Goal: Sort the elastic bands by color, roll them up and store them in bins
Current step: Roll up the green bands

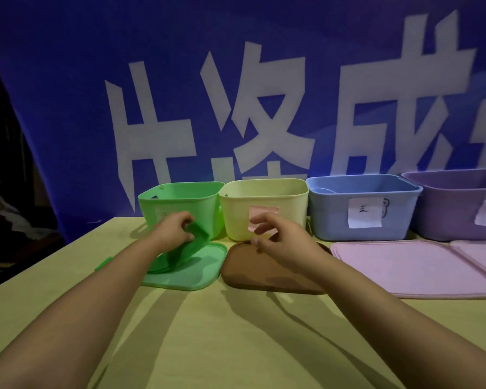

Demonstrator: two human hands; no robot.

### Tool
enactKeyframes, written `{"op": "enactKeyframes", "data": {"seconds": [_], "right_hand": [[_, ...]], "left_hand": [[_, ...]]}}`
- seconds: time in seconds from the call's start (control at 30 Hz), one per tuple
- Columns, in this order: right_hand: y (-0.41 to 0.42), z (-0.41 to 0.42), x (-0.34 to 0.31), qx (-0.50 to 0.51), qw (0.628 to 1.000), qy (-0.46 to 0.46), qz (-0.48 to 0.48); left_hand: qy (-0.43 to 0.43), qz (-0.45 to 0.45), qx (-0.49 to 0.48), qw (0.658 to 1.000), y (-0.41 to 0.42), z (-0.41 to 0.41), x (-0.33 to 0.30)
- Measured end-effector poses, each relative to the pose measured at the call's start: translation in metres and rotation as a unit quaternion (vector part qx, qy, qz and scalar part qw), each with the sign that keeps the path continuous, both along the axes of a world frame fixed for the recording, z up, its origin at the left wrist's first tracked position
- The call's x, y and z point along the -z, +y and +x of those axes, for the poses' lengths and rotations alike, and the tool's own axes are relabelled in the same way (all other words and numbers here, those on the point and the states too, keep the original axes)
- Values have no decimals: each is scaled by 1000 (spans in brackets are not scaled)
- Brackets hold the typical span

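My left hand (174,230) pinches the top of a green elastic band (191,245), which droops down onto the green lid (199,272) in front of the green bin (180,203). My right hand (275,234) hovers just right of it, fingers spread and holding nothing, in front of the yellow bin (264,197) and over a brown lid (264,272). A blue bin (359,206) and a purple bin (458,203) stand further right in the same row. A small green piece (104,262) shows left of my left forearm.
Two pink lids (410,268) (477,254) lie flat in front of the blue and purple bins. The bins stand along the back of the yellow-green table (236,332), against a blue banner with large white characters (264,108). The table's left edge drops into darkness.
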State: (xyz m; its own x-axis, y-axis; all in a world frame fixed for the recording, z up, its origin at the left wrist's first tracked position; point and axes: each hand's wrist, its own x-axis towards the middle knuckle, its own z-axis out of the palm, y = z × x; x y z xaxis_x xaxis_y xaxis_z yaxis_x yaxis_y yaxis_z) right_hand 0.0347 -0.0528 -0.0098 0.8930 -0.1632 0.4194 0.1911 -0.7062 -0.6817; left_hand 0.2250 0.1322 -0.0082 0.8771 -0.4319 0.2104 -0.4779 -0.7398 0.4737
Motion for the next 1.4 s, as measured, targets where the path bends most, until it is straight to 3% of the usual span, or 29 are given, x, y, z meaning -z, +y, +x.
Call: {"op": "enactKeyframes", "data": {"seconds": [0.13,0.27,0.5,0.73,0.9,1.1,1.33,1.4], "right_hand": [[9,-6,-15,4,999,-15,36],[21,-12,-32,-6,998,-29,47],[29,-29,-63,20,989,-149,10],[48,-75,-98,-35,944,-320,67],[56,-113,-93,-61,925,-367,80],[55,-140,-69,-93,922,-331,180],[57,-137,-44,-132,915,-279,262],[55,-134,-38,-145,913,-276,263]], "left_hand": [[-112,-140,-81,980,20,-10,-35],[-199,-240,-81,947,32,-31,-76],[-201,-398,36,894,29,-98,-128],[-124,-446,162,871,10,-201,-125],[-57,-461,224,857,5,-250,-105],[1,-469,271,841,9,-277,-75],[69,-522,284,801,12,-270,-40],[109,-527,329,776,16,-262,-33]]}}
